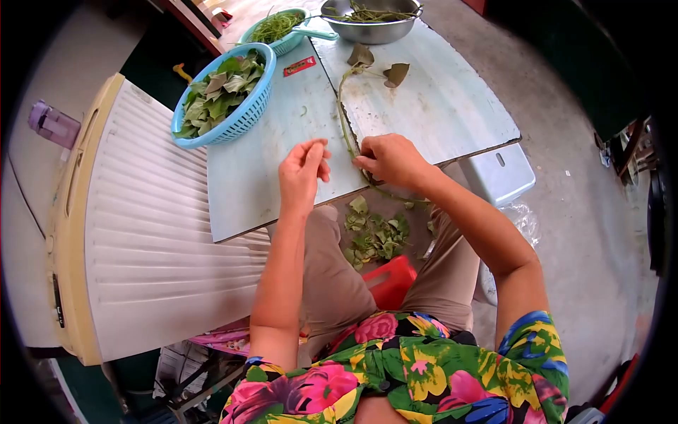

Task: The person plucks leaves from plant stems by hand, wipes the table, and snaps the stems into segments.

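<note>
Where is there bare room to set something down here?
Bare: tabletop right of the vine leaves, nearer than the steel bowl; near-left corner, between blue basket and left hand. Crowded: far left, with basket and colander; along the vine at the right hand.

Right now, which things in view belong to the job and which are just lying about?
Job, likely: leafy vine in the right hand; blue leaf basket; green colander; steel bowl.

Lying about: red packet; purple bottle; clear plastic.
</note>
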`<state>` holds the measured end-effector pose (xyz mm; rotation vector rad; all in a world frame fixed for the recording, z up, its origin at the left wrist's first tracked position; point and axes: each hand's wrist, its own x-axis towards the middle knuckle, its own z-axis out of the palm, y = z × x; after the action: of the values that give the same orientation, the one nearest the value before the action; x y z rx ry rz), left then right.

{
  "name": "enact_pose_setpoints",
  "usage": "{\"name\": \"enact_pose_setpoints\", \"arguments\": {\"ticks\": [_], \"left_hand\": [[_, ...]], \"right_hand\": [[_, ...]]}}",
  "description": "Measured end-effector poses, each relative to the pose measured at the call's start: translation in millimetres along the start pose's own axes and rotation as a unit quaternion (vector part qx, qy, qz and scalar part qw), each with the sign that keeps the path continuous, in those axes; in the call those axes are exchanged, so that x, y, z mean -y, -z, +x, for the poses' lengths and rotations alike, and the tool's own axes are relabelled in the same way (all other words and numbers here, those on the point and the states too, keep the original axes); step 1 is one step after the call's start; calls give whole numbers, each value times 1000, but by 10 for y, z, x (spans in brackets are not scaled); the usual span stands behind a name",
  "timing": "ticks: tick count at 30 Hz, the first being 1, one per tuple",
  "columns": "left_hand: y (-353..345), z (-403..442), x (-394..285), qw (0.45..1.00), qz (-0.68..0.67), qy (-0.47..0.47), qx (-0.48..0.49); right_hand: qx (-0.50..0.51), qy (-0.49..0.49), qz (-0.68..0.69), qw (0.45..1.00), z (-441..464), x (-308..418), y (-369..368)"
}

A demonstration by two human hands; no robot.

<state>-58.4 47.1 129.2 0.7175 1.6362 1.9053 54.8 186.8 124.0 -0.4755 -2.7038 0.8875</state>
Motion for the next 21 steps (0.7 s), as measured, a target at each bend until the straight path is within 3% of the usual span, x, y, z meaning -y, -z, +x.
{"name": "enact_pose_setpoints", "arguments": {"ticks": [4, 5, 7, 9, 11, 15, 17, 19, 21], "left_hand": [[-73, 888, 113, 976, 216, -23, -20], [-85, 1082, 213, 976, 215, -25, -19], [-171, 1312, 288, 924, 365, -111, -28], [-257, 1461, 379, 923, 369, -107, -35], [-326, 1590, 431, 872, 457, -170, -43], [-411, 1785, 547, 835, 520, -160, -79], [-378, 1820, 560, 834, 533, -130, -48], [-316, 1872, 524, 855, 485, -176, -48], [-210, 1799, 263, 961, 266, -71, -9]], "right_hand": [[11, -40, 126, 991, 143, -163, 104], [-4, -51, 149, 987, 192, -212, 148], [-12, -81, 169, 982, 306, -295, 267], [-20, -94, 178, 979, 444, -391, 374], [-45, -96, 195, 975, 626, -509, 412], [-55, -112, 268, 955, 920, -715, 367], [-59, -117, 298, 945, 985, -791, 292], [-147, -121, 373, 908, 1007, -876, 251], [-238, -125, 348, 898, 1021, -955, 355]]}}
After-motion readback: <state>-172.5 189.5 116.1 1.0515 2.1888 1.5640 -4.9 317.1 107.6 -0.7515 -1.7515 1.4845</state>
